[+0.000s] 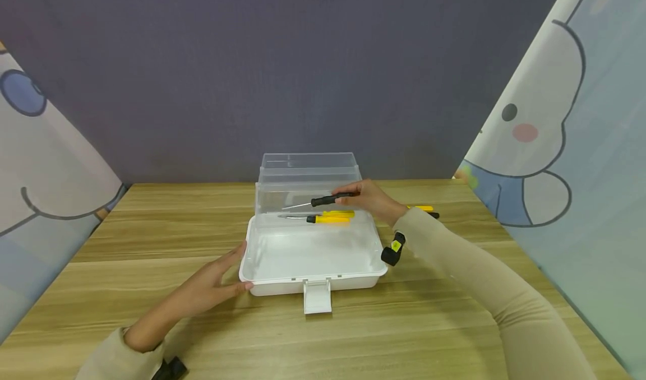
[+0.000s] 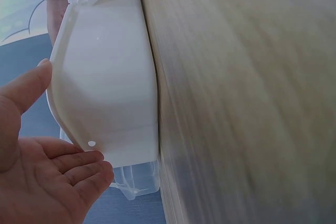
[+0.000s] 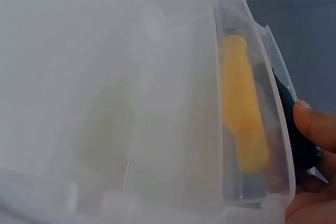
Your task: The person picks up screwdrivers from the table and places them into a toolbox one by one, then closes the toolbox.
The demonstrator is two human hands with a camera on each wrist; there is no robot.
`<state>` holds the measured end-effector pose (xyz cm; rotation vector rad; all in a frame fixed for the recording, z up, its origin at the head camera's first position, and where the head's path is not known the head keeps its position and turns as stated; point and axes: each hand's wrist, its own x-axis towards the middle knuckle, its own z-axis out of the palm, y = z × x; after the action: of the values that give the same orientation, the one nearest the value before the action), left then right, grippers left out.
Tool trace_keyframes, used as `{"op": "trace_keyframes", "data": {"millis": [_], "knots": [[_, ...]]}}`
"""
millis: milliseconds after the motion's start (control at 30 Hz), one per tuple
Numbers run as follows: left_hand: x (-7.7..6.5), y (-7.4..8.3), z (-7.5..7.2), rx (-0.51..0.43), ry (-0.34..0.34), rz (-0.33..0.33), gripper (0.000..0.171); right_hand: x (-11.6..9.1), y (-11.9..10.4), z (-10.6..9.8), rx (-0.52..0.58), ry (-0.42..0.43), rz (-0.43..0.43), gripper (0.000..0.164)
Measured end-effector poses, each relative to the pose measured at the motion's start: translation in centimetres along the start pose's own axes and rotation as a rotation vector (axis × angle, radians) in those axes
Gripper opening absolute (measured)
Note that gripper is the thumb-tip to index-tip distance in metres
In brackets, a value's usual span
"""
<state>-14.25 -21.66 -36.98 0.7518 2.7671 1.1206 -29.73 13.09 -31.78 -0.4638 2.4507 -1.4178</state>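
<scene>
My right hand (image 1: 370, 198) grips a screwdriver (image 1: 330, 199) by its black handle, its thin shaft pointing left over the back of a white toolbox (image 1: 313, 283). Below it, yellow-handled screwdrivers (image 1: 333, 219) lie along the rear of the box, shafts to the left. In the right wrist view a yellow handle (image 3: 244, 103) shows behind clear plastic, with the black handle (image 3: 296, 135) just beyond it by the fingers. At the box's left side rests my left hand (image 1: 209, 285), thumb at the front corner and fingers extended along the wall (image 2: 107, 66).
The clear lid (image 1: 309, 170) stands raised at the back, and the white latch (image 1: 317, 299) hangs down in front. More yellow (image 1: 421, 208) and black handles (image 1: 434, 214) lie on the wooden table (image 1: 176, 223) beyond the right forearm. A dark panel (image 1: 303, 77) rises behind.
</scene>
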Motion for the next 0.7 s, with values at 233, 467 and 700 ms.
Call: {"op": "trace_keyframes", "data": {"millis": [233,467,700], "knots": [[-0.02,-0.01,0.05,0.003,0.004,0.004,0.082,-0.26,-0.08,0.01,-0.011,-0.004,-0.019,0.033],[-0.04,0.00,0.09,0.005,0.010,0.009,0.081,-0.25,-0.17,0.04,-0.024,-0.018,-0.014,0.033],[-0.01,-0.28,0.23,0.003,0.012,-0.010,0.083,-0.12,-0.16,0.10,-0.058,-0.028,-0.002,0.032]]}}
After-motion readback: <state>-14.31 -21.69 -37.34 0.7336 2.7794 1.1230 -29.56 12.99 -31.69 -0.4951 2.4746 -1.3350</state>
